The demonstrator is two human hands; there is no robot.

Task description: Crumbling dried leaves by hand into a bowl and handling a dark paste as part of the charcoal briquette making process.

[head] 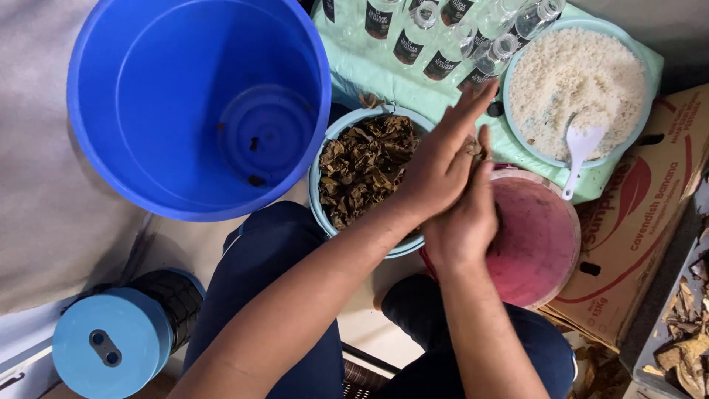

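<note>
My left hand and my right hand are pressed together, palm against palm, over the gap between two bowls. A few brown dried leaves stick out between the palms. Under the left hand sits a light blue bowl filled with brown dried leaves. Under the right hand sits a pink bowl, which looks empty inside. My fingers point toward the far side, at the bottles.
A big blue bucket stands at the upper left. A light blue bowl of white grains holds a white spoon. Clear bottles lie on a green cloth. A cardboard box is at right, a blue cylinder at lower left.
</note>
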